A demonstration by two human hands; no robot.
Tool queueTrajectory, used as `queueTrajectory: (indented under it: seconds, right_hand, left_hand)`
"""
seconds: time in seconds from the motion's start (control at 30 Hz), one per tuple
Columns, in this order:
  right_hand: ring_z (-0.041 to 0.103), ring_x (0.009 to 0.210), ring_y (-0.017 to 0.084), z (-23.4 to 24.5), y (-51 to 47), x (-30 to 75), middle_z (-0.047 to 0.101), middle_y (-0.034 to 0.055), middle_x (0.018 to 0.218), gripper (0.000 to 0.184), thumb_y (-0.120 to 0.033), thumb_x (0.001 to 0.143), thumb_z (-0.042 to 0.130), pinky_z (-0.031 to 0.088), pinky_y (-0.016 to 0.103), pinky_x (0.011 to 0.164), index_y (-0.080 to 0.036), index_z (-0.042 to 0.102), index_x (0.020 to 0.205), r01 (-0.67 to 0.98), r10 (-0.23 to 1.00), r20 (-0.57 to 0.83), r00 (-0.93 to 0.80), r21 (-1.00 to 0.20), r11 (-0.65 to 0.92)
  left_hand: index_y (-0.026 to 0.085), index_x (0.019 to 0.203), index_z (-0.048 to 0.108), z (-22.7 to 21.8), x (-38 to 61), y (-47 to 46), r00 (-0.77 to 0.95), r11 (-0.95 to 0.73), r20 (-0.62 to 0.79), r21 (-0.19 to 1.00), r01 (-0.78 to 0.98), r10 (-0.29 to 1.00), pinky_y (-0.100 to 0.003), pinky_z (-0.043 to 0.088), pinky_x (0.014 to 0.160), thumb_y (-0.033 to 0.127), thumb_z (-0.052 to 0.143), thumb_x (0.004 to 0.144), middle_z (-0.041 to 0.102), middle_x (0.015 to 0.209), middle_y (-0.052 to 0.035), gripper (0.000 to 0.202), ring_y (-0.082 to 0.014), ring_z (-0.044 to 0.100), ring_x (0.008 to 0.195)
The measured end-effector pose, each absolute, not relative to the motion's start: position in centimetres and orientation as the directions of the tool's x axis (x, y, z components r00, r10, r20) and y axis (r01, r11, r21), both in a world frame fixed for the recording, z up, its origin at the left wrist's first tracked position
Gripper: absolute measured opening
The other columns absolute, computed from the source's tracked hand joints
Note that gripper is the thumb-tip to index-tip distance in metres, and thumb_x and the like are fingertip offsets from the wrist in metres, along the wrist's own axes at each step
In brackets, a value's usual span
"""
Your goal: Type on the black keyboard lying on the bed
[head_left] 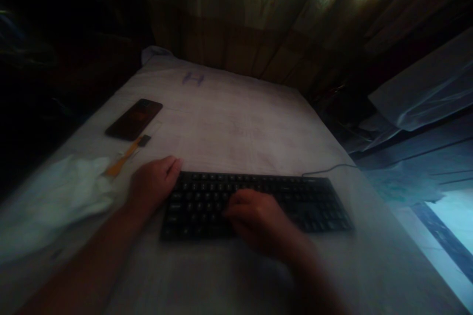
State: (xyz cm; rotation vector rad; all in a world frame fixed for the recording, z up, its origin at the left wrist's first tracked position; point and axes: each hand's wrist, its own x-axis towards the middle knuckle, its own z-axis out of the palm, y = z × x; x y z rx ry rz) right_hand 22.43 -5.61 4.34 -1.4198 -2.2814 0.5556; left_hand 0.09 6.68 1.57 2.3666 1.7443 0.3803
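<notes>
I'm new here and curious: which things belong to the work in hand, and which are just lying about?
In the work:
- keyboard
- left hand, at its left end
- right hand, over its keys

Apparently lying about:
- phone
- orange item with a dark end
- crumpled white material

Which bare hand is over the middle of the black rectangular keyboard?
The right bare hand, curled above the middle of the black rectangular keyboard; the left bare hand is at its left end.

The left hand (155,179) sits at the far left corner of a black keyboard (293,202) on the counter (236,123); the right hand (253,211) curls over its middle keys. Leftward lie a phone (135,119), an orange-handled tool (123,157) and, nearer, crumpled white cloth (70,197).
</notes>
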Motion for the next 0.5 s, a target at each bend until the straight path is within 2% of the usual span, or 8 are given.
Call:
queueTrajectory:
  seconds: [0.27,0.37,0.5]
  right_hand:
    - [0.061,0.074,0.014,4.5,-5.7,22.5,0.067,0.0026,0.085,0.023,-0.005,0.08,0.058,0.047,0.024,0.066,-0.019,0.074,0.089,0.709,0.89,0.098,-0.444,-0.569,0.417]
    - [0.062,0.078,0.015,4.2,-5.4,22.9,0.067,0.0042,0.088,0.023,-0.007,0.082,0.055,0.049,0.026,0.069,-0.019,0.073,0.091,0.686,0.898,0.209,-0.386,-0.586,0.431]
    - [0.063,0.085,0.017,3.4,-4.6,23.8,0.067,0.006,0.093,0.022,-0.013,0.089,0.052,0.052,0.032,0.075,-0.021,0.071,0.095,0.693,0.898,0.404,-0.174,-0.597,0.403]
  left_hand:
    - [0.022,0.064,0.047,1.4,-0.2,6.7,0.289,-0.313,0.12,0.314,0.896,0.95,-0.029,0.027,0.057,0.046,0.028,0.09,0.053,0.06,-0.002,0.04,-0.0183,0.048,0.059]
    - [0.022,0.065,0.05,1.5,-0.1,6.6,0.307,-0.331,0.125,0.331,0.884,0.943,-0.03,0.029,0.057,0.047,0.028,0.09,0.057,0.063,-0.0032,0.042,-0.0191,0.051,0.061]
    - [0.021,0.068,0.055,1.6,0.0,6.6,0.318,-0.336,0.11,0.34,0.878,0.942,-0.031,0.033,0.059,0.048,0.026,0.091,0.063,0.069,-0.0053,0.045,-0.0206,0.056,0.065]
